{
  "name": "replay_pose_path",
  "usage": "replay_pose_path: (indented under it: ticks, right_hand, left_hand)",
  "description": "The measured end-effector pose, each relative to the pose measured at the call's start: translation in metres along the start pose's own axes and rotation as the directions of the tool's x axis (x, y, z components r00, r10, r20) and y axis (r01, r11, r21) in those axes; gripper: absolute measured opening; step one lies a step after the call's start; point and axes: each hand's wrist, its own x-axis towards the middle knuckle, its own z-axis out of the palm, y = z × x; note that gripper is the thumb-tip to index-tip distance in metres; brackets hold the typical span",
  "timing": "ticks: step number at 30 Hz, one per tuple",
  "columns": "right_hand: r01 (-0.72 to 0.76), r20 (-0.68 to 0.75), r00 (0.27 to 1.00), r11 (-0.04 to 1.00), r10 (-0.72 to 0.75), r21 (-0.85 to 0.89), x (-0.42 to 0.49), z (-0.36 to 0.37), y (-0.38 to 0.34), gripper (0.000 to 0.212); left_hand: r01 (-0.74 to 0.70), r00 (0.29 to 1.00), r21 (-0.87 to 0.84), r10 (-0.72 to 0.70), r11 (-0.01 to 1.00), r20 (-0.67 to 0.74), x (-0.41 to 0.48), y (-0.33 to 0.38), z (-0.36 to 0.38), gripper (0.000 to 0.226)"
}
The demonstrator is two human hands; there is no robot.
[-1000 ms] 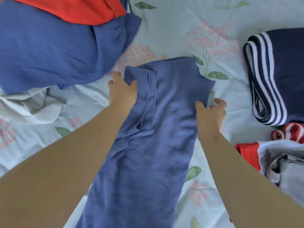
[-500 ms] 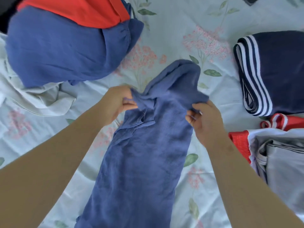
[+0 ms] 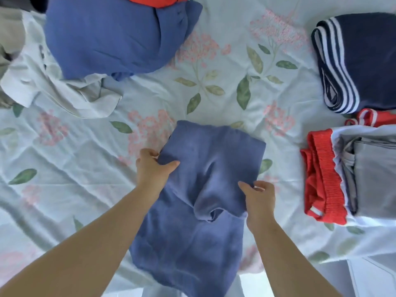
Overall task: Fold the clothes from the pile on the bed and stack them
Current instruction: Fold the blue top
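Blue garment [image 3: 203, 168] lengthwise away from the person, left hand [image 3: 153, 168] and right hand [image 3: 259, 198] grips pinching its side edges

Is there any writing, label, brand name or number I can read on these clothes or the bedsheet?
No readable text anywhere.
White shirt: small dark marks, too blurred to read.
Red shorts: small white tag, no writing can be made out.
Blue top: plain.
Bedsheet: only flowers and leaves.
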Motion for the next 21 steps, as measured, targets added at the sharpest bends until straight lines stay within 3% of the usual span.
replay_pose_path:
  ticks: [3,5,6,8,9,10,11,13,15,16,17,19,21]
  right_hand:
    - [-0.057,-0.031,0.998,0.997,0.058,0.047,-0.008,0.006,0.001,0.030]
    - [-0.095,0.045,0.995,0.987,0.090,0.129,-0.015,0.007,0.002,0.018]
    - [-0.108,0.108,0.990,0.981,0.092,0.161,-0.021,0.006,0.001,0.011]
    - [-0.130,0.246,0.967,0.961,0.069,0.243,-0.033,-0.002,0.007,0.015]
    - [-0.133,0.296,0.954,0.952,0.048,0.275,-0.039,-0.007,0.013,0.017]
    - [-0.172,0.330,0.942,0.938,0.067,0.300,-0.048,-0.013,0.017,0.016]
    - [-0.192,0.334,0.939,0.935,0.086,0.298,-0.052,-0.017,0.027,0.014]
    - [-0.269,0.246,0.947,0.927,0.206,0.262,-0.061,-0.018,0.046,0.017]
    - [-0.342,0.185,0.935,0.911,0.304,0.230,-0.068,-0.016,0.065,0.016]
    - [-0.314,0.171,0.943,0.935,0.287,0.164,-0.073,-0.013,0.072,0.010]
    - [-0.324,0.170,0.938,0.937,0.301,0.128,-0.075,-0.010,0.076,0.006]
    - [-0.248,0.133,0.961,0.968,0.241,0.038,-0.073,-0.003,0.078,0.007]
    - [-0.172,0.080,0.982,0.985,0.170,0.025,-0.068,0.002,0.078,0.011]
  left_hand:
    - [-0.031,0.988,0.109,0.014,0.994,0.153,-0.005,0.007,0.000,0.038]
    - [-0.033,0.951,0.053,0.015,0.998,0.309,-0.009,0.013,-0.008,0.019]
    - [0.046,0.912,-0.064,-0.016,0.997,0.409,-0.012,0.015,-0.014,0.013]
    - [0.308,0.764,-0.303,-0.045,0.902,0.644,-0.021,0.012,-0.030,0.016]
    - [0.402,0.697,-0.358,-0.028,0.843,0.716,-0.024,0.006,-0.038,0.020]
    - [0.414,0.673,-0.328,-0.043,0.849,0.738,-0.026,-0.001,-0.044,0.021]
    - [0.359,0.688,-0.244,-0.079,0.901,0.721,-0.027,-0.010,-0.048,0.019]
    - [0.100,0.793,0.113,-0.148,0.989,0.591,-0.029,-0.025,-0.052,0.019]
    - [-0.124,0.912,0.409,-0.058,0.904,0.405,-0.034,-0.040,-0.047,0.007]
    - [-0.196,0.953,0.488,0.047,0.850,0.300,-0.040,-0.046,-0.042,0.017]
    - [-0.256,0.964,0.544,0.173,0.799,0.200,-0.047,-0.052,-0.035,0.032]
    - [-0.381,0.907,0.606,0.408,0.698,0.099,-0.059,-0.060,-0.018,0.045]
    - [-0.386,0.908,0.655,0.394,0.649,0.145,-0.066,-0.067,-0.002,0.048]
